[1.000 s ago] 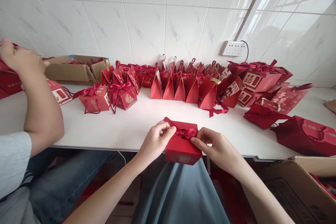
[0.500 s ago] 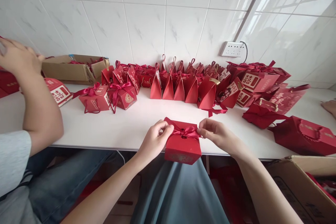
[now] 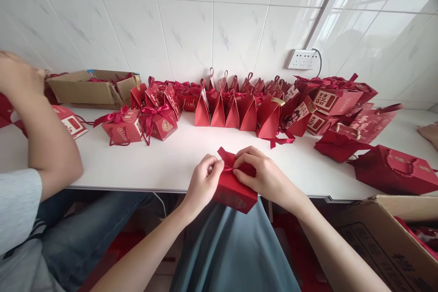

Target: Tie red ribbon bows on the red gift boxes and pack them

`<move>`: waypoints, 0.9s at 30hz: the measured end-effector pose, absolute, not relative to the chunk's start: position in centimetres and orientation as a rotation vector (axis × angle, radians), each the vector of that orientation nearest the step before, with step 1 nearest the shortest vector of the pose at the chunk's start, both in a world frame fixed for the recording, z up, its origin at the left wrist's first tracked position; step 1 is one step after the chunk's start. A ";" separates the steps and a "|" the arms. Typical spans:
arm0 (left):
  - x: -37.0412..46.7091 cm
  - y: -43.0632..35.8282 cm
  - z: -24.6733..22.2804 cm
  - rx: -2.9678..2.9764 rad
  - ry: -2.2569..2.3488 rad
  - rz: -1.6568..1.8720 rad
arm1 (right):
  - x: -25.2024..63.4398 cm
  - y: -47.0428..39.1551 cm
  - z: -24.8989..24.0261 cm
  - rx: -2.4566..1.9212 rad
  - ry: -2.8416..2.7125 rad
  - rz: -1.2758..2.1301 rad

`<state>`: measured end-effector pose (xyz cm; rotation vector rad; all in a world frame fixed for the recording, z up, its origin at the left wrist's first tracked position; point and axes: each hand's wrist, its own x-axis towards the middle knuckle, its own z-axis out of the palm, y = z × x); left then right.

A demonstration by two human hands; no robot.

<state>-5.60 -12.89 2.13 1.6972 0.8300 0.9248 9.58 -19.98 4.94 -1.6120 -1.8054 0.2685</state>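
A red gift box [image 3: 236,194] sits at the table's front edge, above my lap, slightly tilted. Across its top runs a red satin ribbon [image 3: 227,168]. My left hand [image 3: 207,178] pinches the ribbon at the box's left side between thumb and forefinger. Over the box's right part lies my right hand [image 3: 262,173], its thumb and forefinger closed on the ribbon near the knot. My fingers hide most of the bow.
Rows of red gift boxes [image 3: 232,112] stand along the tiled wall. An open carton [image 3: 85,91] is behind left, another carton [image 3: 372,242] at lower right. Another person's arm [image 3: 54,137] is on the left; a hand [image 3: 429,134] shows at far right.
My right hand has moved left, from the bow's right end to near its middle, now covering the box's right side. The person's arm at left has shifted slightly left.
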 end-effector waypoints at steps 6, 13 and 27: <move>-5.3 -13.2 1.3 1.660 0.881 1.035 | 10.0 -19.8 4.8 -1.560 -1.859 0.298; -5.9 -13.3 1.2 1.587 0.875 0.946 | 10.6 -21.5 5.0 -1.554 -1.745 0.030; -6.3 -12.3 1.7 1.567 0.798 0.774 | 9.1 -22.7 2.5 -1.827 -1.165 0.588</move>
